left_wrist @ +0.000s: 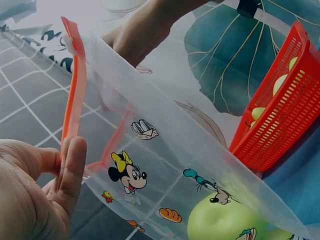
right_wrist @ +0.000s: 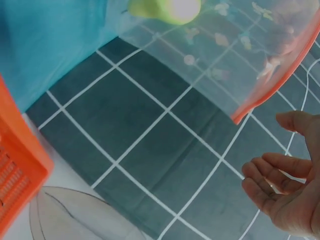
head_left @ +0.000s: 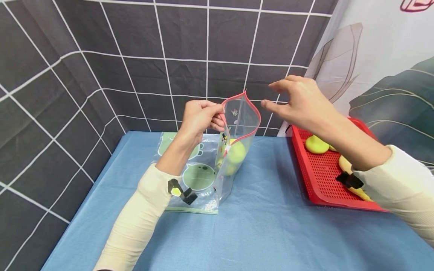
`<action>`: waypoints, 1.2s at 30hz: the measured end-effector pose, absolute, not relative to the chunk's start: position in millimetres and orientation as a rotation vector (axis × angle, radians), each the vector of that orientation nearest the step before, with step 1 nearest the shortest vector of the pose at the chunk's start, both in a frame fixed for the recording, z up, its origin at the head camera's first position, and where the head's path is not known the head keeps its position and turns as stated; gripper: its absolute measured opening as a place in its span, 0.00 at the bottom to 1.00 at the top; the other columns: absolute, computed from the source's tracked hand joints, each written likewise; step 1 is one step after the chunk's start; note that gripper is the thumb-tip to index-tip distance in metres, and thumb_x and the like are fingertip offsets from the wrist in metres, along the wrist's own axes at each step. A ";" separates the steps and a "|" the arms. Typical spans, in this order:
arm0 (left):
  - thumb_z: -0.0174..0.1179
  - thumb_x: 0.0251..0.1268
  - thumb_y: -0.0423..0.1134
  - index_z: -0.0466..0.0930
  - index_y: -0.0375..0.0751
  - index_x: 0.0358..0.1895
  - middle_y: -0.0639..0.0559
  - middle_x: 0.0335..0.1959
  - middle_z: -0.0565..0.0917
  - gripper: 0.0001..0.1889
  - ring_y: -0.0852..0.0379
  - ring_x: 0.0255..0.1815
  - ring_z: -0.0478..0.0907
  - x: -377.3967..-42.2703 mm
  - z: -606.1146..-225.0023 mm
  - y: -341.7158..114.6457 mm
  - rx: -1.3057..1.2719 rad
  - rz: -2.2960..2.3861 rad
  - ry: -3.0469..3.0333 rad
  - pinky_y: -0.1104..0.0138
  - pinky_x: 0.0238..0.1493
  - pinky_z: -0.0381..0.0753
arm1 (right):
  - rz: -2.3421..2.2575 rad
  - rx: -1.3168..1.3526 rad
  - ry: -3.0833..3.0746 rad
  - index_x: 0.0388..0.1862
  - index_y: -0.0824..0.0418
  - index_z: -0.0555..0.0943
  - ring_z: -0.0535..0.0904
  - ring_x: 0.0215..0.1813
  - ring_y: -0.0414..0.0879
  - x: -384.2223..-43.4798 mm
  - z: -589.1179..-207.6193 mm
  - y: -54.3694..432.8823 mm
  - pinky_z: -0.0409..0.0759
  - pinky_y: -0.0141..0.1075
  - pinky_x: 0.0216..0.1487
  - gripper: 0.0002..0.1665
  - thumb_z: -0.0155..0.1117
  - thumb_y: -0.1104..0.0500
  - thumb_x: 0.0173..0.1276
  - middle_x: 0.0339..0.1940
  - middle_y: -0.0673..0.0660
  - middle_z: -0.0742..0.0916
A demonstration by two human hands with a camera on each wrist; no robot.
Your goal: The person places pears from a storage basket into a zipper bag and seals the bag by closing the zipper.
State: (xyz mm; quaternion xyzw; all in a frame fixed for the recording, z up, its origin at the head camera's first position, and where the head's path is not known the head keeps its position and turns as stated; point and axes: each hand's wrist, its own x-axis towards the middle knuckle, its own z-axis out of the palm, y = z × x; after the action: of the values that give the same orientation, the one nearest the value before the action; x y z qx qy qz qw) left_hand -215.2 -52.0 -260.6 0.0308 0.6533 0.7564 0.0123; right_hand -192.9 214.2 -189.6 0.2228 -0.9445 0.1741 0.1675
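A clear zip bag (head_left: 245, 124) with red edging and printed cartoon figures hangs upright, its mouth spread wide. My left hand (head_left: 203, 116) pinches the red edge on the left side, thumb against fingers. Inside, near the bottom, lie green apple-like fruits (head_left: 236, 152); one green apple (left_wrist: 216, 216) shows through the plastic in the left wrist view. To the right of the bag, apart from it, my right hand (head_left: 300, 98) hovers with nothing in it, thumb and fingers spread. In the right wrist view the right hand (right_wrist: 292, 175) is beside the bag's red rim.
A red basket (head_left: 305, 177) at the right holds a yellow-green fruit (head_left: 317, 144) and yellow pieces (head_left: 359, 192), partly behind the right forearm. A flat clear bag with green animal prints (head_left: 199, 177) lies on the blue cloth (head_left: 264, 233). A dark gridded sheet (head_left: 183, 37) hangs behind.
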 end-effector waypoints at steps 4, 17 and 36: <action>0.61 0.73 0.24 0.90 0.27 0.36 0.48 0.17 0.87 0.08 0.62 0.14 0.84 -214.3 -260.1 -51.8 0.102 2.353 2.037 0.68 0.23 0.93 | 0.489 0.618 -2.694 0.71 0.67 0.86 0.85 0.68 0.70 -192.8 -191.9 221.9 0.81 0.70 0.72 0.33 0.74 0.47 0.78 0.65 0.73 0.90; 0.62 0.73 0.24 0.88 0.14 0.48 0.49 0.17 0.86 0.12 0.62 0.14 0.84 -213.5 -260.4 -53.9 0.120 2.331 2.067 0.68 0.23 0.93 | 0.412 0.522 -2.784 0.70 0.68 0.86 0.84 0.67 0.73 -190.5 -206.3 257.0 0.84 0.73 0.66 0.32 0.73 0.48 0.78 0.65 0.75 0.88; 0.62 0.72 0.23 0.87 0.13 0.48 0.49 0.17 0.86 0.12 0.62 0.13 0.83 -214.4 -260.4 -58.4 0.132 2.342 2.055 0.68 0.22 0.92 | 0.249 0.443 -2.921 0.69 0.73 0.84 0.83 0.65 0.78 -189.0 -228.1 315.3 0.83 0.75 0.64 0.32 0.72 0.51 0.78 0.64 0.80 0.87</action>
State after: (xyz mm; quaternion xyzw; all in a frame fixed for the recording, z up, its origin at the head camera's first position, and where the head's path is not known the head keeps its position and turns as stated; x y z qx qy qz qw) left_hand -214.4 -58.4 -260.4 0.0425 0.6588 0.7510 0.0115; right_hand -189.0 315.3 -228.1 0.1489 -0.9814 0.0836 0.0881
